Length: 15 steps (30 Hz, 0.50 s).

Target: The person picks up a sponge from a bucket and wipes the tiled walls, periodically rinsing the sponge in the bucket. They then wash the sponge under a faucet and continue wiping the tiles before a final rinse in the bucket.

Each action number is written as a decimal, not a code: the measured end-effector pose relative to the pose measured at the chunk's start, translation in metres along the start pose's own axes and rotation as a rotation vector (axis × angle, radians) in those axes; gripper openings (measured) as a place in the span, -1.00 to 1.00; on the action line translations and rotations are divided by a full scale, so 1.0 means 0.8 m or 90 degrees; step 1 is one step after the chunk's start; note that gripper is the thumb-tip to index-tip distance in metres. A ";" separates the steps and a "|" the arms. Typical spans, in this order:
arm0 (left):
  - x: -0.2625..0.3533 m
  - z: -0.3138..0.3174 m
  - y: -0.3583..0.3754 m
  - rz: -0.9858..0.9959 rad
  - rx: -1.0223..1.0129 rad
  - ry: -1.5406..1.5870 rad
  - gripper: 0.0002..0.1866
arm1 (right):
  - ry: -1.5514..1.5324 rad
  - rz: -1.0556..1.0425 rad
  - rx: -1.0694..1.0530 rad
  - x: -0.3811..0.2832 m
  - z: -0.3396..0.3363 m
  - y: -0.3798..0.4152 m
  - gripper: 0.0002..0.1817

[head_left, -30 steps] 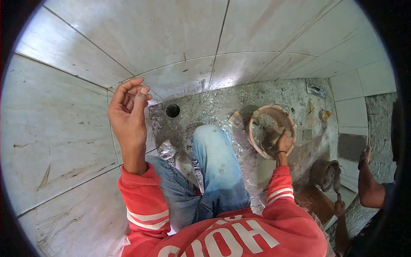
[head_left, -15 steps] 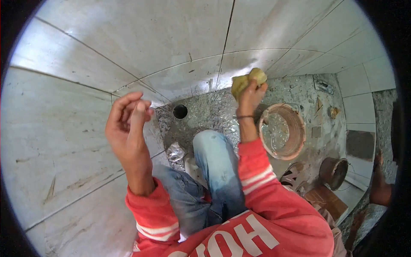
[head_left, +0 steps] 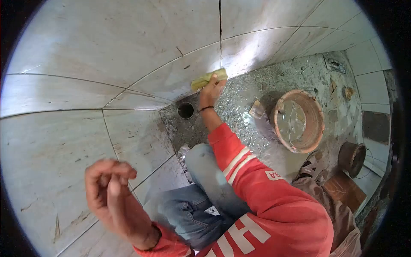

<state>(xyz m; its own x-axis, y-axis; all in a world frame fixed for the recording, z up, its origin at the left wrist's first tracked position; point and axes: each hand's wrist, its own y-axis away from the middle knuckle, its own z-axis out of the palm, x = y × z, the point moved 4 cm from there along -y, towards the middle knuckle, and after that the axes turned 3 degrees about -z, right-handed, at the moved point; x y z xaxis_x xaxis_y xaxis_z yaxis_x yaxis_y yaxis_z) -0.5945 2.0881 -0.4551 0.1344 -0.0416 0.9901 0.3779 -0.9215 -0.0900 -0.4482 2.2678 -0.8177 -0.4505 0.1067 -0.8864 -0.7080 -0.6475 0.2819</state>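
My right hand point(head_left: 211, 91) grips a yellow-green sponge point(head_left: 209, 79) against the lowest row of pale wall tiles point(head_left: 188, 77), just above the floor. Part of the sponge is hidden by my fingers. At the lower left my left hand point(head_left: 109, 199) is raised in front of the tiled side wall point(head_left: 47, 167). Its fingers are loosely curled and somewhat blurred, with a gap inside them and nothing visible held. A round drain hole point(head_left: 186, 110) lies in the rough floor, below and left of my right hand.
An orange-brown bucket point(head_left: 317, 128) with a wire handle and cloudy water stands on the wet cement floor point(head_left: 274, 85). Further right are a smaller dark bucket point(head_left: 352, 159), a brown tile piece point(head_left: 344, 190) and a flat metal plate point(head_left: 334, 63). Crumpled foil-like plastic point(head_left: 183, 153) lies by my knee.
My right hand has moved left with the sponge, from near the bucket to the wall base. My left hand has dropped lower and left. The view has shifted.
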 end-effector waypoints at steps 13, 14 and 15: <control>-0.017 -0.040 -0.004 0.021 -0.176 0.062 -0.49 | 0.347 -0.278 0.263 0.034 -0.085 -0.237 -0.29; -0.009 -0.010 -0.004 0.034 -0.073 0.076 -0.67 | 0.415 -0.292 0.342 0.041 -0.095 -0.242 -0.34; -0.011 -0.007 -0.007 0.035 -0.078 0.085 -0.67 | 0.414 -0.300 0.347 0.050 -0.102 -0.240 -0.34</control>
<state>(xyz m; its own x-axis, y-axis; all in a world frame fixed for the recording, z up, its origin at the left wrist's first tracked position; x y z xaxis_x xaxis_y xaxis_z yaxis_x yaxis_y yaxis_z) -0.6026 2.0915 -0.4624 0.0267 -0.1366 0.9903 0.2583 -0.9560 -0.1388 -0.2855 2.3348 -0.9370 0.2171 -0.2788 -0.9355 -0.9674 -0.1893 -0.1681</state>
